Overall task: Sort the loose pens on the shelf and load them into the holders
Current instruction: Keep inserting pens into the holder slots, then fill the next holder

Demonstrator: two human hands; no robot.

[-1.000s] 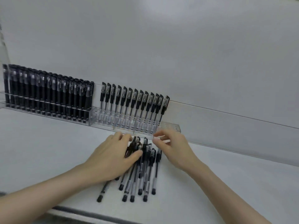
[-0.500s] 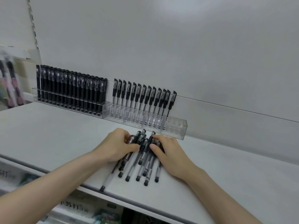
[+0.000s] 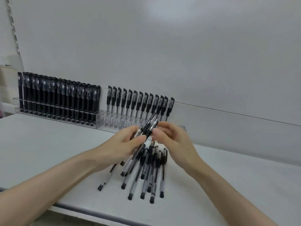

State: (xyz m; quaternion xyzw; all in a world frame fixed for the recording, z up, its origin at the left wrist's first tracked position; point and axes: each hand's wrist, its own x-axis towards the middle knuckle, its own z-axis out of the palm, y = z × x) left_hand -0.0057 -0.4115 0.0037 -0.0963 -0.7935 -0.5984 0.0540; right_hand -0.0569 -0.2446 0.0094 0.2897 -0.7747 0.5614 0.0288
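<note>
Several loose black-capped pens (image 3: 147, 173) lie fanned out on the white shelf (image 3: 48, 149), tips toward me. My left hand (image 3: 125, 144) grips a small bunch of pens (image 3: 149, 128) lifted above the pile, caps pointing up and right. My right hand (image 3: 171, 139) is beside the bunch, with thumb and fingers curled at the cap ends; I cannot tell whether it pinches one. Behind stand two clear holders: the left holder (image 3: 96, 118) packed with black pens, the right holder (image 3: 105, 123) with a row of clear-barrelled pens, its right end hidden by my hands.
The shelf's front edge (image 3: 81, 209) runs across the bottom with a grey strip. A white back wall (image 3: 179, 54) rises behind the holders. Bare shelf surface stretches to the right of my right arm and left of my left arm.
Both hands have risen off the pile. The left hand has lifted a few pens up toward the holders, and the right hand has come up to their cap ends.
</note>
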